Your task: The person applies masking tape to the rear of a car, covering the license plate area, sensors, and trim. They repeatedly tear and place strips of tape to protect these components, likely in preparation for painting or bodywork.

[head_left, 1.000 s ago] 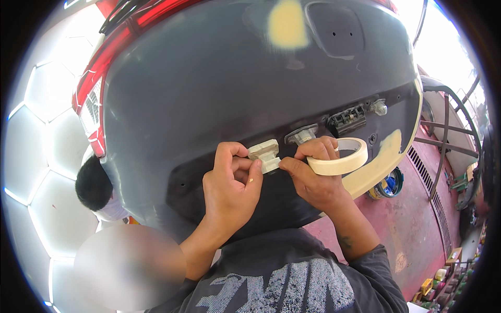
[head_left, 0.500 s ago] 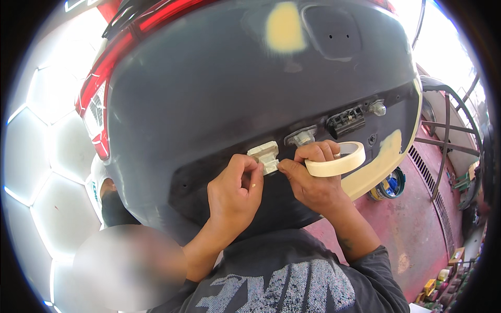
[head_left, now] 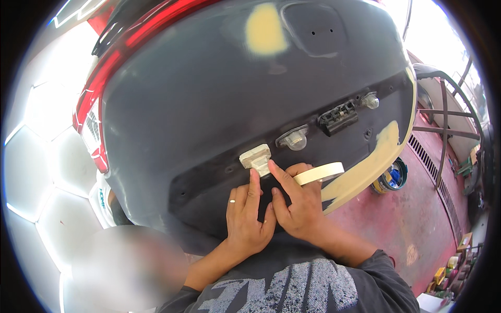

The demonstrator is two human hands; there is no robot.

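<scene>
A small fitting covered in cream masking tape [head_left: 255, 156] juts from the dark recess of a grey car tailgate [head_left: 209, 104]. My left hand [head_left: 244, 221] is below it, index finger stretched up onto its lower edge and thumb apart. From the right, my right hand [head_left: 301, 206] touches the same wrapped piece with its index fingertip. A roll of masking tape [head_left: 326, 172] hangs around the other fingers of that hand. Just right of the wrapped piece sits a bare clear lamp [head_left: 296, 139]. A small pale bit sticks to a finger of my left hand.
Further along the recess are a black latch handle [head_left: 338, 119] and a second clear lamp [head_left: 370, 100]. A bucket [head_left: 394, 175] stands on the reddish floor [head_left: 376, 235]. A metal frame [head_left: 443, 112] rises at right. Another person's blurred head is at lower left.
Both hands have shifted below the taped fitting, and their index fingers now point up against it. The tape roll has turned edge-on and moved slightly down and left with my right hand.
</scene>
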